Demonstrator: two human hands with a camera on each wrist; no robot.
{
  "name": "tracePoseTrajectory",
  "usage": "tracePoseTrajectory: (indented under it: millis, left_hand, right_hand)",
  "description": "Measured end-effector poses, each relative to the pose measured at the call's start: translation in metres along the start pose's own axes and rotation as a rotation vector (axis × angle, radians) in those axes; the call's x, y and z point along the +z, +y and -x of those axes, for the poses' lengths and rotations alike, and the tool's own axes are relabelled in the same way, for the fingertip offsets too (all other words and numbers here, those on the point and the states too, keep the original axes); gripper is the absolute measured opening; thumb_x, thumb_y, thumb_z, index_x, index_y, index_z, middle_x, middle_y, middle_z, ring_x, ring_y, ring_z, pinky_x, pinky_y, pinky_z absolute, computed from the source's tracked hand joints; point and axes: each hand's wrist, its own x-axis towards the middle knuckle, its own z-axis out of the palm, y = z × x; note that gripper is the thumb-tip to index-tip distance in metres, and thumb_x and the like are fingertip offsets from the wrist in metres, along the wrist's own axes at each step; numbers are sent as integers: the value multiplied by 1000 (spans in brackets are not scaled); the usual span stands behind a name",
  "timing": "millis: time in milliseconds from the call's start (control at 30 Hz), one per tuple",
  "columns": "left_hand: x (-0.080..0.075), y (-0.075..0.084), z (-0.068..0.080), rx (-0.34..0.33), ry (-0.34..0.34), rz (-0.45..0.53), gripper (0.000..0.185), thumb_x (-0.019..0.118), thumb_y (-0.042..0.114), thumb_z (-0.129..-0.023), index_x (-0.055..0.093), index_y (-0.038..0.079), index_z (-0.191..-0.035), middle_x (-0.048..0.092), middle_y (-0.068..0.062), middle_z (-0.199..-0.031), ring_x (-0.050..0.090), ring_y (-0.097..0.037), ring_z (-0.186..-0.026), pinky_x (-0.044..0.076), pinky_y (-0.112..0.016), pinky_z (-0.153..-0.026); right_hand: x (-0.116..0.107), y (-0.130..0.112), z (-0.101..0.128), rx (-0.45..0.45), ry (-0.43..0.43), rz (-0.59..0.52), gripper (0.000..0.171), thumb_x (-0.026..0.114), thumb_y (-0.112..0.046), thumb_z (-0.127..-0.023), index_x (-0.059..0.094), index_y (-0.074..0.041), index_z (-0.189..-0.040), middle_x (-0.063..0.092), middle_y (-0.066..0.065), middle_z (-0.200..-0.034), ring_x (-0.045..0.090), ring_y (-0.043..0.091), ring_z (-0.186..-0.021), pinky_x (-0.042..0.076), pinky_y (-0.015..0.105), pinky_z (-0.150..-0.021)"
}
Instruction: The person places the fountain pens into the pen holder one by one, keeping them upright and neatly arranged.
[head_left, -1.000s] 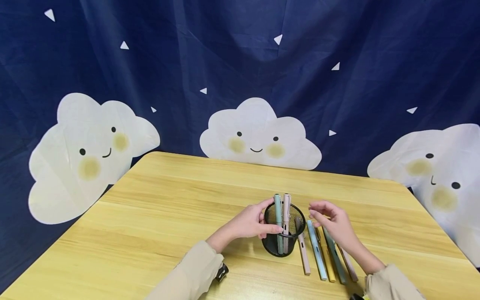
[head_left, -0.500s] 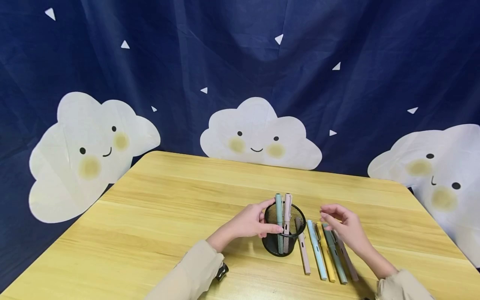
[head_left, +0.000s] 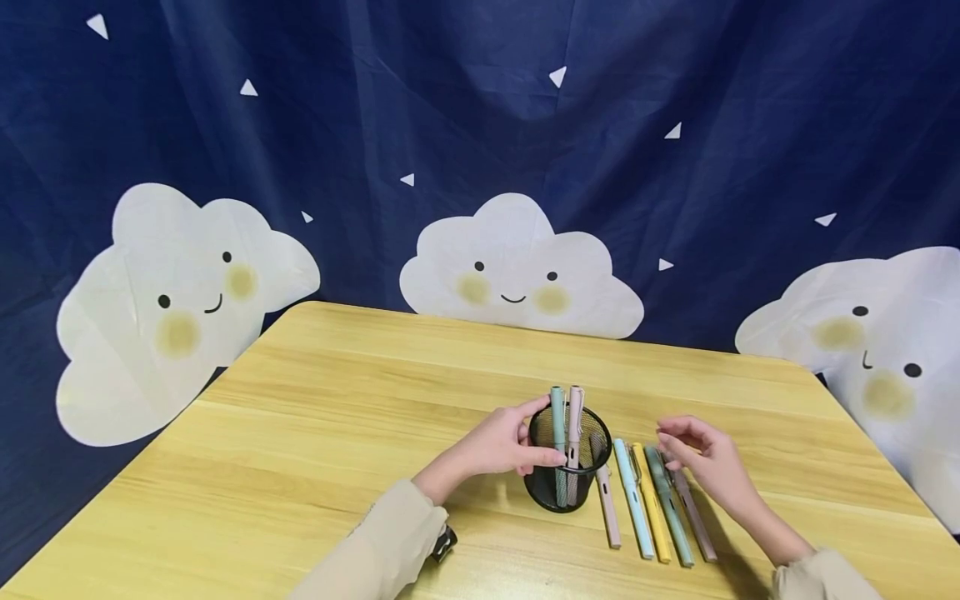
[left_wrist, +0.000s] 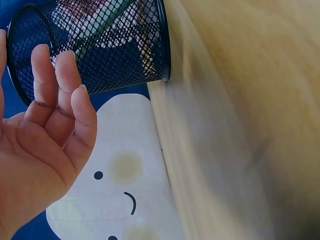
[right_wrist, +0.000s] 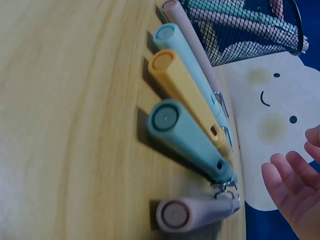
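Note:
My left hand (head_left: pixel 489 443) holds the black mesh pen cup (head_left: pixel 542 493) at its rim, thumb on the near side and index finger at the back. Inside the cup stand a green pen (head_left: pixel 557 410) and a pink pen (head_left: pixel 575 408). My right hand (head_left: pixel 711 465) hovers over the far ends of the rightmost pens, fingers loosely bent and holding nothing. Side by side on the table lie a pink pen (head_left: pixel 609 512), a light blue pen (head_left: pixel 634 504), a yellow pen (head_left: pixel 654 510), a dark green pen (head_left: pixel 672 512) and a mauve pen (head_left: pixel 696 521).
The wooden table (head_left: pixel 337 400) extends to the left and behind the cup. A dark blue curtain (head_left: pixel 480 100) with white clouds hangs along the back edge. The pens lie just right of the cup, the pink one closest to it.
My right hand has moved right, away from the cup and across the row towards the mauve pen. The left hand, the cup and the pens have stayed in place.

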Motion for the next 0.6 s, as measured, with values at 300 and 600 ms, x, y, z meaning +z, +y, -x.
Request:
tracePoseTrajectory:
  millis: [300,600]
  left_hand:
    - [0,0,1,1,2,11,84,73,29,-75,26,4,-140,43,-2,-47,62,-28,-54,47,-27,-48]
    - [0,0,1,4,3,10,84,73,30,-75,26,5,-140,45,-3,-48,61,-28,-54,43,-24,-44]
  right_hand:
    - [-7,4,2,33,-18,44,13,57,3,-85,57,10,-96,61,-13,-85,62,8,-71,51,29,-50]
    - [-16,8,5,81,-53,62,17,57,2,-85,56,12,-98,64,-2,-85,61,10,-67,51,29,-49]
